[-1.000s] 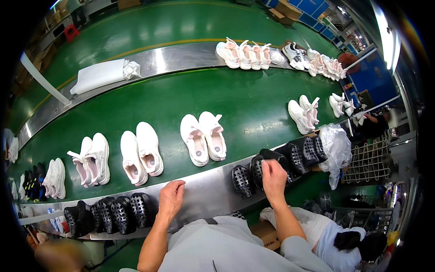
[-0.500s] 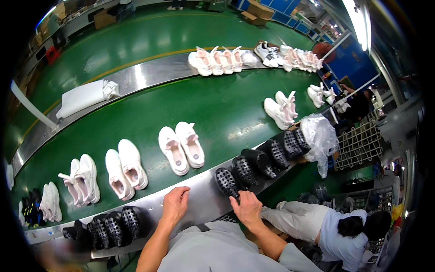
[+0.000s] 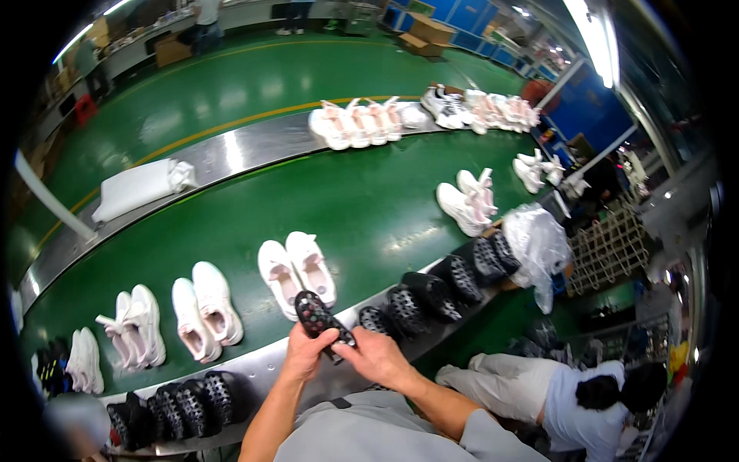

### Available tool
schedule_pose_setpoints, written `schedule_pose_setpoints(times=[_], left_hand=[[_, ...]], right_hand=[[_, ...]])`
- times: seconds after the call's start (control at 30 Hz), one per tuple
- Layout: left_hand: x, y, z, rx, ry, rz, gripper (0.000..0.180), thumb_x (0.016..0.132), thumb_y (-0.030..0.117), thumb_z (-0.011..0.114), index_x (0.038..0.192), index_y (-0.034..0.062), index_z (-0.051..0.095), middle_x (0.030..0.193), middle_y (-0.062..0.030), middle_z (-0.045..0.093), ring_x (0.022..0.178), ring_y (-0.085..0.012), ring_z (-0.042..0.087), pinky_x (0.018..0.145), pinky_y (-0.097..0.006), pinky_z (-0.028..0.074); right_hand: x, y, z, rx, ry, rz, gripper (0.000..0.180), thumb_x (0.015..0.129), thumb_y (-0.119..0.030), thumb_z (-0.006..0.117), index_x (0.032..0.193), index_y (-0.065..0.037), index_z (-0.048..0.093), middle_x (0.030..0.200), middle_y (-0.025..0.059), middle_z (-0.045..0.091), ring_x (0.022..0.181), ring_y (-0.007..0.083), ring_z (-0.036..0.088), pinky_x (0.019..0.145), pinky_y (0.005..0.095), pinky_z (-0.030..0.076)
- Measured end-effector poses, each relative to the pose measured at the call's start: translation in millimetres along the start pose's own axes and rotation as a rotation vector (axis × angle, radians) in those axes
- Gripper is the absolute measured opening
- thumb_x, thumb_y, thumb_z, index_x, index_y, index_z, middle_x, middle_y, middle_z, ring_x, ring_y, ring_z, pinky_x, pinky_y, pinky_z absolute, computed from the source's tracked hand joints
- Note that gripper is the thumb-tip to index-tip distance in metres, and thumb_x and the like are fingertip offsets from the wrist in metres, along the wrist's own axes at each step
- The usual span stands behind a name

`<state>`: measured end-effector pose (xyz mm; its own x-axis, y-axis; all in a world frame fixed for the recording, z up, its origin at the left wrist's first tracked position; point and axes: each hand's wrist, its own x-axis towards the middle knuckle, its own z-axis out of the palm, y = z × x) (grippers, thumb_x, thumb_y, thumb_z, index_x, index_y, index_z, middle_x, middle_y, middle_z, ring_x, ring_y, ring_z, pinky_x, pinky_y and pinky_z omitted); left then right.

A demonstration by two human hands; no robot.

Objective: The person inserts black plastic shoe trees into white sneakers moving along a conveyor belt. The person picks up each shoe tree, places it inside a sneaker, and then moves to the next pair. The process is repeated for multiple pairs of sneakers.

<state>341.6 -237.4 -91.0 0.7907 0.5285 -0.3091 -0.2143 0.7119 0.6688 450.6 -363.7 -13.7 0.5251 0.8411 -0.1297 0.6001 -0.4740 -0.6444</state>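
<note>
A small black shoe-shaped piece [image 3: 315, 316] with reddish dots and openings on its face is held up in front of me, tilted over the metal ledge. My left hand [image 3: 308, 348] grips its lower left side, thumb across it. My right hand [image 3: 379, 359] is closed on its lower right end, with the fingers partly hidden. Just beyond the piece, a pair of white shoes with pink lining [image 3: 299, 269] stands on the green belt. To the right of my right hand, a row of black shoes with dotted surfaces [image 3: 408, 309] lines the ledge.
More black dotted shoes [image 3: 183, 404] sit on the metal ledge [image 3: 265, 368] at left. White shoe pairs [image 3: 208, 312] stand along the green belt [image 3: 362, 192]. A clear plastic bag [image 3: 537, 246] lies at the right end. A person in white [image 3: 589, 400] bends over at lower right.
Both hands, apart and holding nothing before, have come together and now hold the black shoe-shaped piece. My right hand has moved left from the black row. The view has shifted slightly.
</note>
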Motion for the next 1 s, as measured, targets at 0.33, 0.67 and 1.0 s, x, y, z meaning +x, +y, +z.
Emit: schedule_pose_setpoints(times=[0.33, 0.67, 1.0], left_hand=[[90, 25, -29, 1.232, 0.388, 0.692, 0.058, 0.087, 0.014, 0.075, 0.136, -0.005, 0.053, 0.108, -0.025, 0.068, 0.102, -0.0439, 0.065, 0.093, -0.047, 0.052], [195, 37, -49, 1.609, -0.001, 0.479, 0.014, 0.079, 0.0, 0.061, 0.092, -0.001, 0.067, 0.09, -0.0249, 0.069, 0.089, -0.0453, 0.066, 0.081, -0.052, 0.054], [189, 47, -58, 1.498, -0.017, 0.412, 0.016, 0.083, 0.01, 0.062, 0.094, 0.0023, 0.071, 0.089, -0.0248, 0.071, 0.086, -0.0446, 0.068, 0.079, -0.053, 0.054]], right_hand=[[90, 36, 6, 0.137, -0.128, 0.28, 0.05, 0.088, -0.044, 0.068, 0.084, 0.006, 0.068, 0.084, 0.0307, 0.067, 0.086, 0.0456, 0.068, 0.078, 0.0502, 0.052], [175, 46, 96, -0.403, 0.049, 0.127, 0.03, 0.09, -0.027, 0.065, 0.088, 0.003, 0.068, 0.086, 0.0291, 0.072, 0.081, 0.044, 0.072, 0.074, 0.0523, 0.058], [201, 70, 147, -0.345, 0.149, 0.041, 0.026, 0.092, -0.023, 0.066, 0.1, 0.002, 0.061, 0.092, 0.023, 0.071, 0.079, 0.042, 0.072, 0.07, 0.0505, 0.058]])
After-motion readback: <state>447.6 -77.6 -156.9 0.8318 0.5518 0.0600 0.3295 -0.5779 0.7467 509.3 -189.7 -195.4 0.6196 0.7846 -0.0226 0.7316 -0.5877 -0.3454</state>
